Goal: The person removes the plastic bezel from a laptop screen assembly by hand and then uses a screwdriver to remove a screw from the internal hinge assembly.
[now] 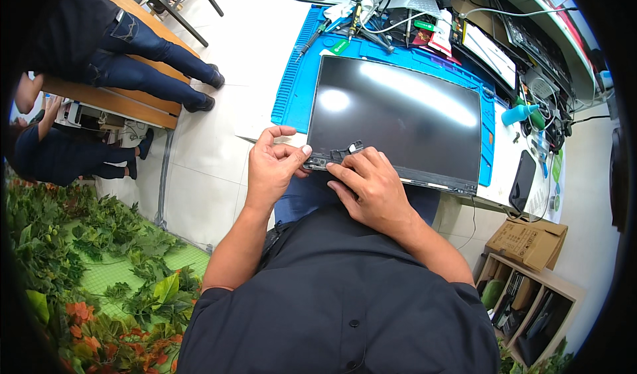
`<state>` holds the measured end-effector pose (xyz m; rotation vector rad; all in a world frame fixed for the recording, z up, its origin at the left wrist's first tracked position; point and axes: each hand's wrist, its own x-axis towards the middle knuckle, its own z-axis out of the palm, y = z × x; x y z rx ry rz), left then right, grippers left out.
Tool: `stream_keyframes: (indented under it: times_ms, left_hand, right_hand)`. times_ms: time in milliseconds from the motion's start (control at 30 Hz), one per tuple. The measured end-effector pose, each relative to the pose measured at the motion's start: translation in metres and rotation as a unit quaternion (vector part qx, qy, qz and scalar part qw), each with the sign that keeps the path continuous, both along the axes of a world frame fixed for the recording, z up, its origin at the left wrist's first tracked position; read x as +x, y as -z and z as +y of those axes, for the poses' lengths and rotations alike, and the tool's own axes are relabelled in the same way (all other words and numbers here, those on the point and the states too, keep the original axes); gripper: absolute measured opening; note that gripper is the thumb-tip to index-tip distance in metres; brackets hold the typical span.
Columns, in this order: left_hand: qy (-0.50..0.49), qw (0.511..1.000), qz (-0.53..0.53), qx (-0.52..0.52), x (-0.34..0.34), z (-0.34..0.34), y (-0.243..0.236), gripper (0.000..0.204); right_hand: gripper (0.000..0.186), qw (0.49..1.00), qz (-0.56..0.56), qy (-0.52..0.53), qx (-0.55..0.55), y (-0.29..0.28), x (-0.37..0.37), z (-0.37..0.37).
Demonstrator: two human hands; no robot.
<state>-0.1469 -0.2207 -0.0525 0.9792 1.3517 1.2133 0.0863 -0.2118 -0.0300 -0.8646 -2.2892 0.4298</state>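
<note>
A dark laptop screen (pixel 398 125) lies tilted over the near edge of the bench, its lower edge toward me. At its lower left corner sits a small metal hinge (pixel 316 163). A loose-looking black strip with a silvery end (pixel 348 149) lies just beside the hinge, on the glass. My left hand (pixel 271 171) is closed at that corner, thumb on the rim and some fingers hidden behind it. My right hand (pixel 375 185) is curled over the lower edge, its index fingertip by the hinge and its thumb below the edge.
A blue repair mat (pixel 298 75) lies under the screen. Screwdrivers (pixel 312 41), cables and tools crowd the back. A black phone (pixel 523 180) and a light-blue bottle (pixel 517 114) are at right. A cardboard box (pixel 527 242) tops a low shelf. Two people stand at far left.
</note>
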Motion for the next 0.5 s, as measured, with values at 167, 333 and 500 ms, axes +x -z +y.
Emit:
stream_keyframes:
  times_ms: [167,333,500]
  left_hand:
    - [0.002,0.997,-0.068,-0.024,-0.005,-0.003,0.004,0.041]
    - [0.003,0.997,-0.072,-0.023,-0.013,-0.008,0.007,0.041]
    - [0.013,0.999,-0.045,-0.018,-0.008,-0.004,0.004,0.046]
  right_hand:
    - [0.037,1.0,0.005,0.003,0.005,0.002,0.001,-0.001]
    - [0.036,1.0,0.009,0.003,0.003,0.002,0.001,-0.001]
    - [0.036,1.0,0.014,0.003,0.006,0.002,0.0,-0.001]
